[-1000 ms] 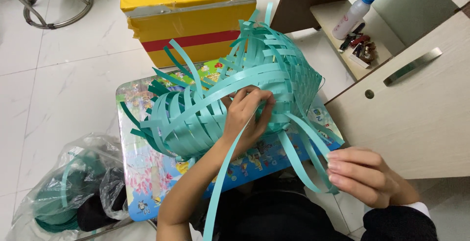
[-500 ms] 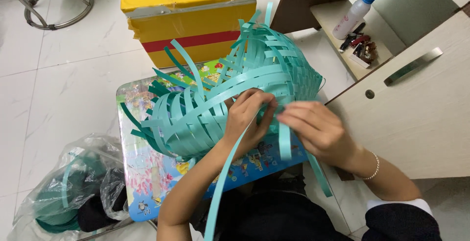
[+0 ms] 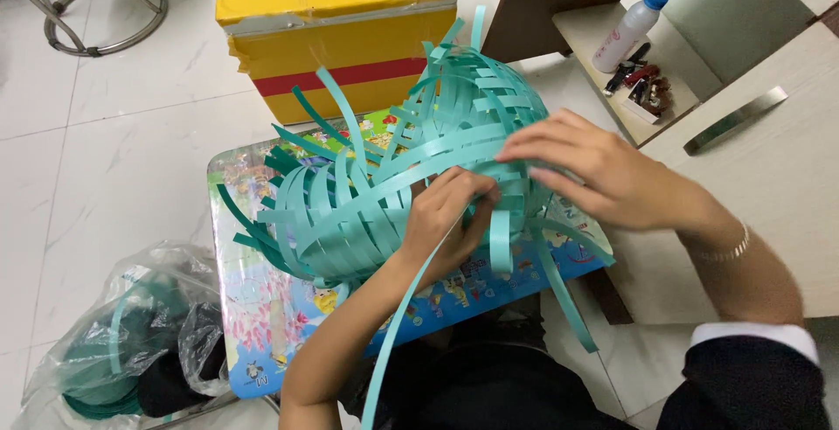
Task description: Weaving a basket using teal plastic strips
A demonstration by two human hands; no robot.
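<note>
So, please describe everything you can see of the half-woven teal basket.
The teal basket is woven from flat, glossy strips that look like plastic. It is rounded and unfinished, with many loose strip ends sticking out above and to the side, and some hanging past the table edge. It rests on a small table with a colourful cartoon top. The left hand grips its near side; the right hand lies on its right side.

small tabletop [image 3: 262,325] with a bright cartoon print, carrying a half-woven basket [image 3: 393,185] of teal strips. white tiled floor [image 3: 114,185] underneath, bearing a yellow box [image 3: 336,28] with a red band just behind the tabletop, a clear plastic bag [image 3: 131,334] of teal strips at the left, a metal stand [image 3: 87,2] at far left.
</note>
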